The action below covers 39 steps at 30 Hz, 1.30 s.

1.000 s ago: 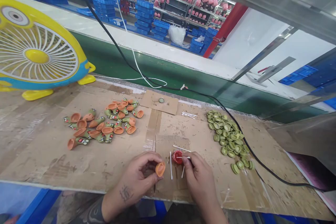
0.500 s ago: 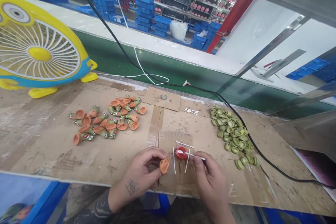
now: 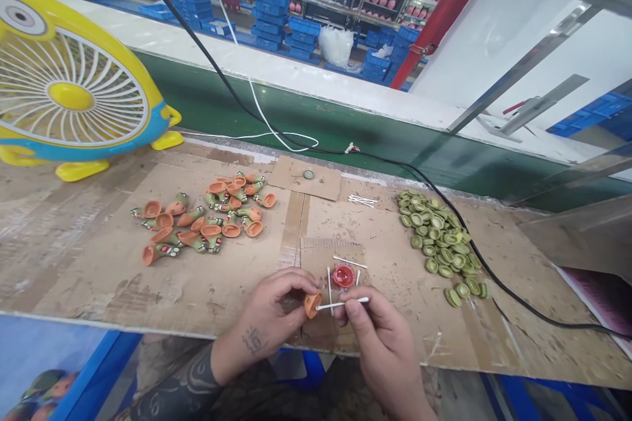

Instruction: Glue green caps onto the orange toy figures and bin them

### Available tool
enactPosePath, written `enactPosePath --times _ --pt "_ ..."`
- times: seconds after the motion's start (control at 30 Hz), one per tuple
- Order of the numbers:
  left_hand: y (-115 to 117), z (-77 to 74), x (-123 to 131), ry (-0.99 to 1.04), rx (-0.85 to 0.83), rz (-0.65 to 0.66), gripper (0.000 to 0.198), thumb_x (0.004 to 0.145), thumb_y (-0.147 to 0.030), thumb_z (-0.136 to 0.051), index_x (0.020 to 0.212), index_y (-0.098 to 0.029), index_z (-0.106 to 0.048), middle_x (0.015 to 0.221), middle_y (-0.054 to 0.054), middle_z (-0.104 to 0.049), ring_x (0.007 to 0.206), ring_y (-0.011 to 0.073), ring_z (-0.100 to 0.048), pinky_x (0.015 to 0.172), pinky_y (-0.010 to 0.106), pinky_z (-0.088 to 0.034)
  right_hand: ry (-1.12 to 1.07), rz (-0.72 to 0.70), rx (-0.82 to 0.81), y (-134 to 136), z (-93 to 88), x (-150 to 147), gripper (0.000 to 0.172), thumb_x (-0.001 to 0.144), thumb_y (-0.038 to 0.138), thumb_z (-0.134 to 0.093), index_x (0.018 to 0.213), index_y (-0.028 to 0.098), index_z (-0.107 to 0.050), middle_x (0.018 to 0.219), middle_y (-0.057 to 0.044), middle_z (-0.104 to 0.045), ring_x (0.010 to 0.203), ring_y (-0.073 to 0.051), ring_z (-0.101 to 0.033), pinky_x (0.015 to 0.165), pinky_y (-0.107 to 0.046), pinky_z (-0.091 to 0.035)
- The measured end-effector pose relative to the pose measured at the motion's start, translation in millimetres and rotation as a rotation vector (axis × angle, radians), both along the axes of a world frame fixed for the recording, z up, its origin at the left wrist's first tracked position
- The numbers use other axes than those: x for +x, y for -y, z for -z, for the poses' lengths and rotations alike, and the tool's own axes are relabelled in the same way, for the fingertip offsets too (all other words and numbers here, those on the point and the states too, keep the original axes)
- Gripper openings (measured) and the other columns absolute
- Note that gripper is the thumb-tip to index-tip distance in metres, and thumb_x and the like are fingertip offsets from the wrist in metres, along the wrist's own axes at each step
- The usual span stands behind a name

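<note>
Between the thumb and fingers of my left hand (image 3: 271, 309) is a small orange figurine piece (image 3: 311, 306), its hollow side turned toward my other hand. My right hand (image 3: 382, 335) pinches a cotton swab (image 3: 345, 303), whose left tip meets or nearly meets the orange piece. Just beyond the fingers stands a small open jar of red paint (image 3: 343, 275). Loose cotton swabs lie around the jar, one of them along its far side (image 3: 350, 262). Whatever else of the piece my left fingers cover is hidden.
Orange-and-green figurine pieces (image 3: 207, 229) lie in a group at left. A heap of green oval pieces (image 3: 439, 237) is at right, beside a black cable (image 3: 486, 276). A yellow fan (image 3: 74, 96) stands at far left. Spare swabs (image 3: 362, 200) and a cardboard piece (image 3: 286, 174) lie farther back.
My right hand has moved the swab left, from the paint jar to the orange piece. My left hand has turned the piece slightly.
</note>
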State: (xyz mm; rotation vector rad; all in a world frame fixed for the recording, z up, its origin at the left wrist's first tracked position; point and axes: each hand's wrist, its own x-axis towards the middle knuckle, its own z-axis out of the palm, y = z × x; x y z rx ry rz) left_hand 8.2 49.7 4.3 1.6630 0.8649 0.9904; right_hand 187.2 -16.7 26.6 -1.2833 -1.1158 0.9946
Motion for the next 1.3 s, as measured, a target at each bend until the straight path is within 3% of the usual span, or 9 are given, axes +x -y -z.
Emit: enactPosePath --times 0.2,0.57,0.7,0.8,0.97,1.1,1.3 --pt "0.3 0.3 -0.3 0.002 0.012 0.004 0.013 0.082 -0.008 -0.073 0.090 -0.019 -0.072 0.095 0.005 -0.077 0.090 0.0163 -0.074 0.083 0.026 -0.058 0.100 -0.077 -0.035 -0.4 9.1 1.8 0.022 0.103 0.035 -0.057 0.090 0.022 -0.069 0.076 0.000 -0.069 0.071 -0.012 -0.066 0.068 -0.018 -0.053" --pt "0.7 -1.1 -3.1 -0.080 -0.027 0.041 0.017 0.084 -0.009 -0.071 0.097 -0.019 -0.073 0.098 0.006 -0.077 0.092 0.0179 -0.073 0.086 0.028 -0.058 0.265 -0.025 0.038 1.1 8.1 7.6 0.019 0.103 0.031 -0.056 0.091 0.022 -0.067 0.076 0.000 -0.068 0.071 -0.013 -0.065 0.068 -0.021 -0.051" --pt "-0.6 -2.0 -4.3 -0.090 -0.017 0.040 0.019 0.086 -0.012 -0.070 0.103 -0.020 -0.075 0.101 0.007 -0.077 0.095 0.0182 -0.073 0.086 0.028 -0.058 0.264 0.090 0.057 -0.9 12.2 16.1 0.017 0.103 0.032 -0.057 0.098 0.022 -0.068 0.080 -0.002 -0.069 0.075 -0.016 -0.067 0.070 -0.024 -0.054" --pt "-1.1 -1.6 -5.2 -0.079 -0.026 0.028 0.020 0.088 -0.013 -0.069 0.106 -0.019 -0.076 0.104 0.009 -0.075 0.097 0.0188 -0.071 0.086 0.028 -0.059 0.397 0.176 0.068 -8.5 15.0 27.2 0.017 0.103 0.033 -0.057 0.098 0.022 -0.069 0.084 -0.002 -0.071 0.077 -0.016 -0.068 0.072 -0.025 -0.053" --pt "1.6 4.8 -4.9 -0.053 -0.144 0.005 0.022 0.087 -0.017 -0.071 0.108 -0.019 -0.074 0.106 0.008 -0.072 0.097 0.0186 -0.071 0.086 0.028 -0.059 0.615 0.102 0.067 -21.5 21.4 36.4 0.022 0.104 0.035 -0.053 0.096 0.022 -0.070 0.092 -0.004 -0.075 0.082 -0.018 -0.069 0.075 -0.028 -0.051" --pt "4.1 11.4 -4.7 0.002 -0.243 -0.014 0.021 0.087 -0.016 -0.071 0.108 -0.018 -0.071 0.106 0.007 -0.071 0.096 0.0178 -0.071 0.087 0.028 -0.059 0.652 0.086 0.039 -24.2 29.0 35.1 0.025 0.104 0.036 -0.051 0.096 0.022 -0.070 0.093 -0.004 -0.075 0.083 -0.019 -0.069 0.077 -0.028 -0.052" --pt "3.7 11.4 -5.1 0.009 -0.247 0.003 0.021 0.086 -0.014 -0.070 0.107 -0.017 -0.071 0.105 0.006 -0.071 0.096 0.0177 -0.070 0.087 0.027 -0.058 0.653 0.088 0.031 -25.4 32.3 36.3 0.025 0.104 0.036 -0.052 0.097 0.021 -0.071 0.092 -0.004 -0.076 0.084 -0.019 -0.070 0.078 -0.029 -0.051"
